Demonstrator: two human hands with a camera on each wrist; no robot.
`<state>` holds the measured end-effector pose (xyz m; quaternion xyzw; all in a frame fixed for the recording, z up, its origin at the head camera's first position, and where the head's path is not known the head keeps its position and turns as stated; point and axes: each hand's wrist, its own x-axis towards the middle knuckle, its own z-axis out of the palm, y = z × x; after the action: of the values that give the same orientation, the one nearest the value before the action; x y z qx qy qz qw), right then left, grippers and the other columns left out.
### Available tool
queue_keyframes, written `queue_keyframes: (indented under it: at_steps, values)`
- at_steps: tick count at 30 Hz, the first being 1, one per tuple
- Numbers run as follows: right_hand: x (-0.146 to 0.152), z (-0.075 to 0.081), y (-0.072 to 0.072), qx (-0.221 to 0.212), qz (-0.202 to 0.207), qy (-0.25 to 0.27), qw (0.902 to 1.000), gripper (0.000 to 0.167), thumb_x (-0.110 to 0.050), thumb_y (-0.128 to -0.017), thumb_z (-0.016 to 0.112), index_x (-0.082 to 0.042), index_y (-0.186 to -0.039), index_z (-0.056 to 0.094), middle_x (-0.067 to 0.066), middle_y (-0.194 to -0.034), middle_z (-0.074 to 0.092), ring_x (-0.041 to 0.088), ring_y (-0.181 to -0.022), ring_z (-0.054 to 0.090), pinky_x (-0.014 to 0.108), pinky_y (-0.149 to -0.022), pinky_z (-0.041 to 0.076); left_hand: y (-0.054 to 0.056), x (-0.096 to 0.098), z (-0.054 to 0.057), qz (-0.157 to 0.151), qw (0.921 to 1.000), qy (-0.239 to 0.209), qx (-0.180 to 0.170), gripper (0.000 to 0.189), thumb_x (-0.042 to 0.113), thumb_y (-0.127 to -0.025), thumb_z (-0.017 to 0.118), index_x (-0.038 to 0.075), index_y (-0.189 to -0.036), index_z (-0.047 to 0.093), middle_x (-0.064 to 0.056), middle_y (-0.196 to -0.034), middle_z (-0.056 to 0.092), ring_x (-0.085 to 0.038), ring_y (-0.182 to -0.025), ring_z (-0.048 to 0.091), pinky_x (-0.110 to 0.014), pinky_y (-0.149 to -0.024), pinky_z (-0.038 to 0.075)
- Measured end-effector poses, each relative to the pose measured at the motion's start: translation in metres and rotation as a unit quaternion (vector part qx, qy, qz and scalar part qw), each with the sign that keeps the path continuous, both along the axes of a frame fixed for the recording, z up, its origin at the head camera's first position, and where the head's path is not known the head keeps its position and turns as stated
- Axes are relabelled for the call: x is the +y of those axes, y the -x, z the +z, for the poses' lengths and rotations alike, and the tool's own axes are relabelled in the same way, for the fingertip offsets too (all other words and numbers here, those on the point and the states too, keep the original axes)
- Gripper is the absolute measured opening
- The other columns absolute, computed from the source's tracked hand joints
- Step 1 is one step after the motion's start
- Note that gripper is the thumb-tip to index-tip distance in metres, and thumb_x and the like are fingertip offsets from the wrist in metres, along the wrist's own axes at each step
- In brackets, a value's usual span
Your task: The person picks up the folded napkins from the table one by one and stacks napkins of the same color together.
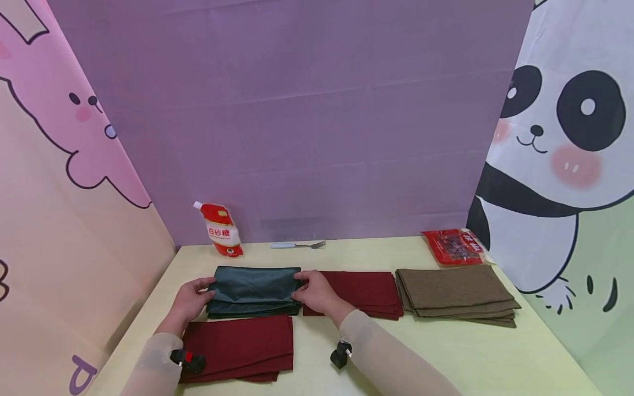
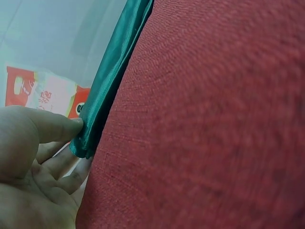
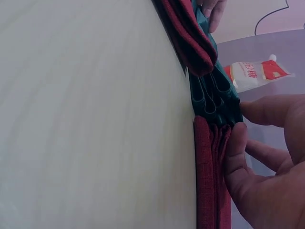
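Note:
A folded dark teal cloth (image 1: 257, 286) with a satin sheen lies between my two hands. At its left edge, my left hand (image 1: 187, 301) pinches the fabric with thumb and fingertips. My right hand (image 1: 317, 294) pinches the right edge, over the neighbouring fold. In the right wrist view the teal layers (image 3: 217, 98) show as loose loops at that end. A folded dark red cloth (image 1: 238, 349) lies in front, below my left wrist. Another folded red cloth (image 1: 369, 291) sits directly right of the teal one, partly hidden by my right hand.
Farther right is a folded brown cloth stack (image 1: 458, 294). Along the back stand or lie a red-and-white sugar pouch (image 1: 221, 231), a fork (image 1: 297, 245) with a pale handle, and a red packet (image 1: 453, 247). A purple backdrop (image 1: 297, 121) rises behind the table.

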<state>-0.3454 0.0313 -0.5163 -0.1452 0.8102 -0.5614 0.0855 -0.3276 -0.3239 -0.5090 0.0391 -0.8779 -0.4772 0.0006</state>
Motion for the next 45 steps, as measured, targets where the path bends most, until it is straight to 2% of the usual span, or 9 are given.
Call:
queue_keyframes:
  at_steps: [3, 7, 18, 29, 39, 45]
  values:
    - [0.0006, -0.0006, 0.0006, 0.010, 0.000, -0.008, 0.9999, 0.057, -0.003, -0.092, 0.079, 0.005, -0.144, 0.057, 0.017, -0.127, 0.061, 0.020, -0.095, 0.065, 0.034, -0.078, 0.060, -0.0004, -0.0010, -0.0010, -0.001, 1.0000, 0.002, 0.006, 0.043, 0.009, -0.103, 0.063, -0.004, -0.144, 0.058, -0.032, -0.145, 0.054, -0.048, -0.128, 0.056, -0.056, -0.103, 0.051]
    - [0.0006, -0.0012, 0.0007, 0.019, 0.002, -0.018, 0.9997, 0.058, -0.004, -0.091, 0.080, 0.005, -0.144, 0.057, 0.018, -0.134, 0.056, 0.020, -0.097, 0.063, 0.033, -0.076, 0.060, -0.0004, -0.0017, -0.0011, -0.004, 0.9999, 0.005, 0.010, 0.043, 0.008, -0.103, 0.063, -0.004, -0.143, 0.058, -0.032, -0.143, 0.056, -0.047, -0.128, 0.056, -0.056, -0.102, 0.052]
    - [-0.0005, -0.0044, 0.0011, 0.017, -0.001, -0.018, 0.9997, 0.056, -0.003, -0.091, 0.080, 0.006, -0.142, 0.058, 0.019, -0.133, 0.052, 0.020, -0.095, 0.064, 0.034, -0.077, 0.060, 0.0006, -0.0018, -0.0015, -0.003, 0.9999, 0.005, 0.011, 0.046, 0.007, -0.102, 0.063, -0.006, -0.145, 0.055, -0.032, -0.144, 0.056, -0.046, -0.126, 0.058, -0.055, -0.103, 0.052]
    - [0.0004, -0.0015, 0.0000, 0.017, 0.002, -0.016, 0.9997, 0.058, -0.003, -0.091, 0.080, 0.007, -0.142, 0.057, 0.020, -0.126, 0.059, 0.021, -0.096, 0.064, 0.035, -0.078, 0.060, 0.0024, -0.0022, -0.0007, -0.003, 1.0000, 0.009, 0.001, 0.047, 0.009, -0.103, 0.063, -0.005, -0.147, 0.053, -0.032, -0.146, 0.053, -0.047, -0.127, 0.058, -0.057, -0.104, 0.051]
    - [-0.0017, 0.0013, -0.0053, 0.025, -0.002, -0.013, 0.9996, 0.057, -0.003, -0.091, 0.079, 0.007, -0.143, 0.057, 0.022, -0.140, 0.050, 0.024, -0.103, 0.062, 0.036, -0.080, 0.060, 0.0012, -0.0047, -0.0015, -0.007, 0.9999, 0.015, -0.003, 0.050, 0.012, -0.104, 0.063, -0.003, -0.149, 0.051, -0.031, -0.150, 0.050, -0.049, -0.131, 0.055, -0.058, -0.105, 0.050]
    - [-0.0021, 0.0021, -0.0080, 0.030, -0.007, -0.016, 0.9994, 0.057, -0.003, -0.092, 0.078, 0.007, -0.143, 0.056, 0.022, -0.141, 0.048, 0.026, -0.105, 0.062, 0.037, -0.080, 0.060, 0.0008, -0.0056, -0.0024, 0.001, 1.0000, 0.001, -0.003, 0.053, 0.014, -0.103, 0.066, 0.000, -0.151, 0.050, -0.030, -0.153, 0.048, -0.049, -0.132, 0.054, -0.058, -0.105, 0.049]
